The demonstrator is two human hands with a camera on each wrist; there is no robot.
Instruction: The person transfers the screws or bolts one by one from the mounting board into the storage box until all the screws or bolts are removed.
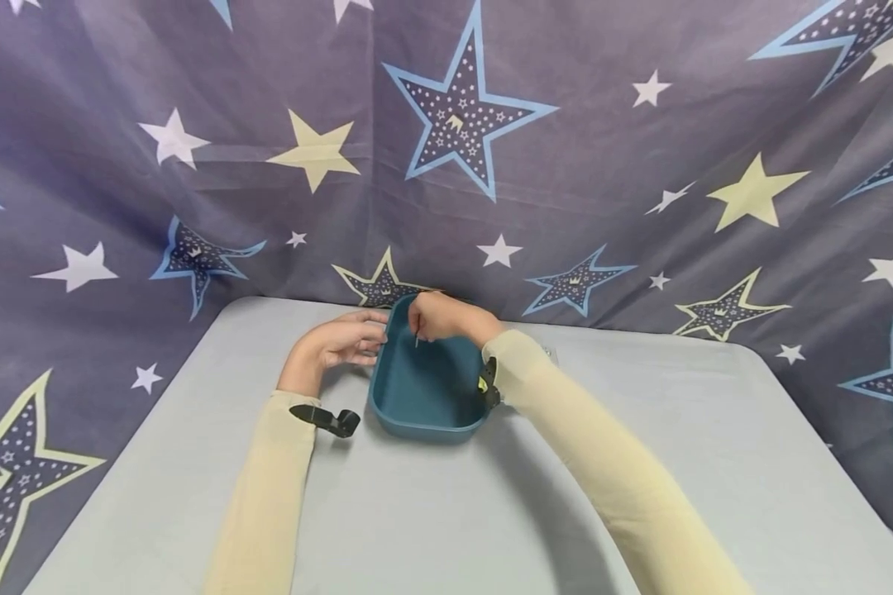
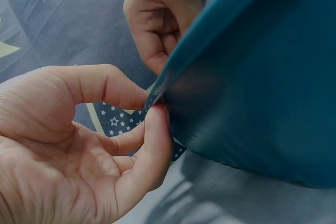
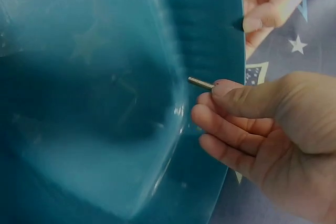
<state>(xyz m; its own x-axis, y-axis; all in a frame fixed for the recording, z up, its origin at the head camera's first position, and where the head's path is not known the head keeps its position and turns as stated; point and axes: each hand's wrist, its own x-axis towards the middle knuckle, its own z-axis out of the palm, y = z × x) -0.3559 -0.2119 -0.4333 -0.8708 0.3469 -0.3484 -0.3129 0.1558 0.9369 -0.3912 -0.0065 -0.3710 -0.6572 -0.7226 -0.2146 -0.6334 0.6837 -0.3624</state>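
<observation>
A deep teal plastic tray (image 1: 426, 388) with rounded corners stands near the back edge of the table. At its left rim is my left hand (image 1: 346, 340); the left wrist view shows the thumb and a finger pinching the tray's edge (image 2: 173, 61). My right hand (image 1: 446, 316) reaches over the far end of the tray. Between its thumb and forefinger it pinches a thin metal threaded screw (image 3: 200, 83), whose free end points out over the tray's inside. The screw's other end is hidden by the fingers.
A pale grey cloth covers the table (image 1: 387, 512). Just behind it hangs a dark star-patterned curtain (image 1: 595, 207). A small clear item (image 1: 550, 354) shows partly past the right sleeve. Black camera straps (image 1: 320, 415) sit on both wrists.
</observation>
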